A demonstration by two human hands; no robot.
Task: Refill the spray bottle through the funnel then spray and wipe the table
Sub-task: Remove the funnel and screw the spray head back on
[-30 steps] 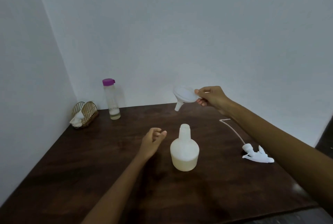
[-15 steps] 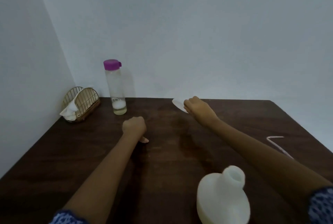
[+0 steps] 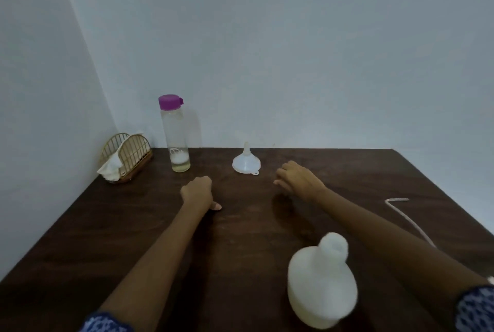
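Two hands over the dark brown wooden table point(image 3: 112, 230), neither holding anything. The left hand point(image 3: 197, 192) rests on the tabletop with fingers curled under into a loose fist, thumb tip showing on its near right side. The right hand point(image 3: 296, 178) hovers or rests low, fingers relaxed and spread towards the far left, empty.

The small translucent white plastic funnel point(image 3: 246, 164) sits upside down at the far middle of the table, wide mouth on the wood, spout pointing straight up, a small tab with a hole on its near right rim. It lies just beyond the right hand's fingertips, to their far left, apart from them. The right hand is clearly the nearer of the two.

The squat white plastic spray bottle point(image 3: 322, 286), uncapped with its neck open, stands near right, blurred, close under the right forearm. Its thin pale dip tube point(image 3: 401, 214) lies at the right edge; the trigger head is out of view.

The tall clear bottle with a purple cap point(image 3: 175, 135) stands far left, upright, a little liquid at its bottom. Beside it in the corner, a gold wire holder point(image 3: 129, 151) with white cloth.

Judgement: whether the refill is done cannot be told; the next step likely takes up the dip tube and spray bottle.
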